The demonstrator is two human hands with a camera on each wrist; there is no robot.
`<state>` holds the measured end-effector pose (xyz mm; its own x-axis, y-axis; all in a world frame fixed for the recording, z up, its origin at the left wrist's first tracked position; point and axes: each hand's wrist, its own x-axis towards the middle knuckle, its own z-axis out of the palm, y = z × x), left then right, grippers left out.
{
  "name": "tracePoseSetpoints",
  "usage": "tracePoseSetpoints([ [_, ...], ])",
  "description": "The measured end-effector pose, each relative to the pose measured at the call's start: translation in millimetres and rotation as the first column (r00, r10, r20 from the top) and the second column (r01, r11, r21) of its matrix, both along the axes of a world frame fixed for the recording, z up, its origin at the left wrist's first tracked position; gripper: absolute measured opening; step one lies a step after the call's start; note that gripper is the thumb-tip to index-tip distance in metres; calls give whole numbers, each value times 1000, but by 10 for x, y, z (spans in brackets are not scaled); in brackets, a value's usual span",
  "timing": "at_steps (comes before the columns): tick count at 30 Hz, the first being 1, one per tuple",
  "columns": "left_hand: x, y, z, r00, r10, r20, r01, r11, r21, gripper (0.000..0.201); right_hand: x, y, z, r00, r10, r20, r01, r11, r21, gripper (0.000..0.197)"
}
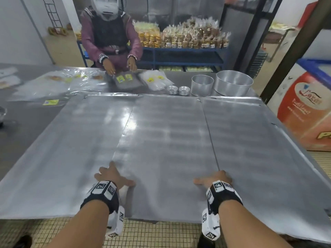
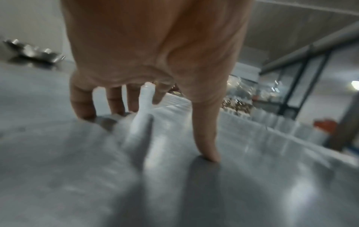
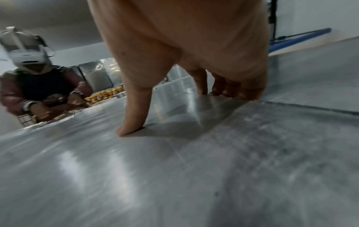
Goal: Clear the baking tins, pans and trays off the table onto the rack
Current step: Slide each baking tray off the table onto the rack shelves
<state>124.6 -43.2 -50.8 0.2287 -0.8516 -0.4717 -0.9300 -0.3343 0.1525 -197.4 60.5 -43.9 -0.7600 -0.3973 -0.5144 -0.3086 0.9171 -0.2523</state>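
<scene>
Head view: both hands at the middle baking tray's side edges, 6 o'clock.
Left hand point(image 1: 112, 176) and right hand point(image 1: 215, 179) grip middle tray point(image 1: 166, 140), fingers curled over the edges; three trays, two round tins point(image 1: 232, 83) remain on the table.

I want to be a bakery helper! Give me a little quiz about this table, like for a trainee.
1. True or false: the left hand and right hand both hold the middle tray by its side edges.
2. How many flat trays lie side by side? A two, B three, C five.
3. Fill in: the larger round tin stands to the ___ of the smaller round tin.
Key: 1 true; 2 B; 3 right.
</scene>
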Motion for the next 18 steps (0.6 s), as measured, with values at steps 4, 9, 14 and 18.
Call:
tracePoseSetpoints([
  [4, 113, -90, 67, 949, 213, -233, -207, 977, 52, 79, -9, 64, 138, 996, -62, 70, 66, 996, -63, 115],
  [9, 127, -54, 174, 927, 230, -297, -221, 973, 66, 58, -156, 223, 337, 989, -57, 134, 65, 996, -56, 118],
  [14, -1, 156, 308, 944, 191, -270, -183, 982, 55, 56, -303, 444, 454, 983, -66, 172, 80, 994, -73, 121],
  [18, -179, 383, 394, 918, 226, -327, -235, 972, 12, 50, -480, 700, 513, 978, -62, 198, 85, 991, -107, 121],
])
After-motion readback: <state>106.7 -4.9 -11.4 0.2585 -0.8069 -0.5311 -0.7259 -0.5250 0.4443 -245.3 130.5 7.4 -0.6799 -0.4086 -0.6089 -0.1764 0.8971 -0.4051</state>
